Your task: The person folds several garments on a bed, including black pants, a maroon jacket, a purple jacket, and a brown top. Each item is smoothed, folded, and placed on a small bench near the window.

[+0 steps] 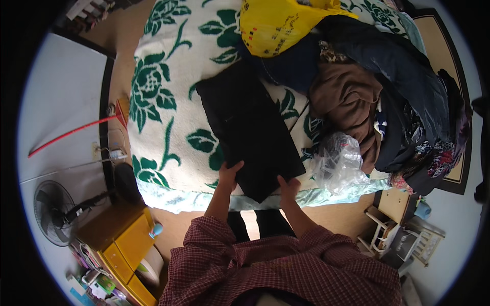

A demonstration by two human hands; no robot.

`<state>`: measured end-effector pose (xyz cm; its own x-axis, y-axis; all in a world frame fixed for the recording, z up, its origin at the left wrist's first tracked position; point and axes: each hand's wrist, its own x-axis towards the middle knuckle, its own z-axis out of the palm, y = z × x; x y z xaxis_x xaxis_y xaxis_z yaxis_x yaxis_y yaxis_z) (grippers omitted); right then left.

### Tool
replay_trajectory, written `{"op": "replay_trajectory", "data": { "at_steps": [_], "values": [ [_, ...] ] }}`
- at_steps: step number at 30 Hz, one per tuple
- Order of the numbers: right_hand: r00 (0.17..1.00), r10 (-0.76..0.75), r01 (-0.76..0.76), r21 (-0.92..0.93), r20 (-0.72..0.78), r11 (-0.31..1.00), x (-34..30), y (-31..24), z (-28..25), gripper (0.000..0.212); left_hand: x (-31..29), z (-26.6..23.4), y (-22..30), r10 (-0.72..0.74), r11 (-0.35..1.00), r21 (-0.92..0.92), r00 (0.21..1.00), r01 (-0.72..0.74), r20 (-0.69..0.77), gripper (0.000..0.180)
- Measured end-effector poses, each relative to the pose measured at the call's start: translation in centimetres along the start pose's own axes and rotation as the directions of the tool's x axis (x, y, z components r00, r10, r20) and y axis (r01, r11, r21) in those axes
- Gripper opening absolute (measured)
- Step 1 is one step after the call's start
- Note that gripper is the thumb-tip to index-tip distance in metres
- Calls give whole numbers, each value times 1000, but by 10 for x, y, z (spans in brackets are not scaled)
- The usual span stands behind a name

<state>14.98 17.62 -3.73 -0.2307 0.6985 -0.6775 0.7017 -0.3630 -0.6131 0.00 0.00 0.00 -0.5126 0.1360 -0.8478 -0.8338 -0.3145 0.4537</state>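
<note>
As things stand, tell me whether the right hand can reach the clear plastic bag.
Likely yes: the clear plastic bag lies just right of the right hand, only bedding between, though that hand holds the black cloth.

The left hand (229, 174) and right hand (289, 187) are gripping the near end of a black cloth (250, 130), which is stretching out over a flowered blanket (176, 109). A yellow bag (280, 25) is lying beyond it, clothes (347, 92) are lying heaped to the right, and a clear bag (339, 163) is resting beside them.

L hand (229, 175), R hand (289, 188) – pinching, apart
</note>
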Motion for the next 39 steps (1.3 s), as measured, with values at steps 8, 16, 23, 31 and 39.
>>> {"op": "replay_trajectory", "data": {
  "at_steps": [8,16,23,31,39],
  "values": [
    [761,37,-571,641,648,513,-19,-28,-3,42,-14,6,18,-2,988,156,1000,0,10,66],
    [928,-37,-233,653,372,721,-41,-26,9,49,-14,-14,37,-178,921,352,984,165,3,63],
    [987,-93,-14,648,131,761,-111,-87,-8,33,-15,-20,42,-309,951,61,928,303,209,57],
    [974,-182,23,736,136,677,-284,-143,-109,18,-28,-7,64,-13,821,-362,649,441,761,57],
    [948,-319,216,754,-8,621,-402,-138,-223,20,-34,21,-58,-658,751,286,641,595,394,30]
  ]
}}
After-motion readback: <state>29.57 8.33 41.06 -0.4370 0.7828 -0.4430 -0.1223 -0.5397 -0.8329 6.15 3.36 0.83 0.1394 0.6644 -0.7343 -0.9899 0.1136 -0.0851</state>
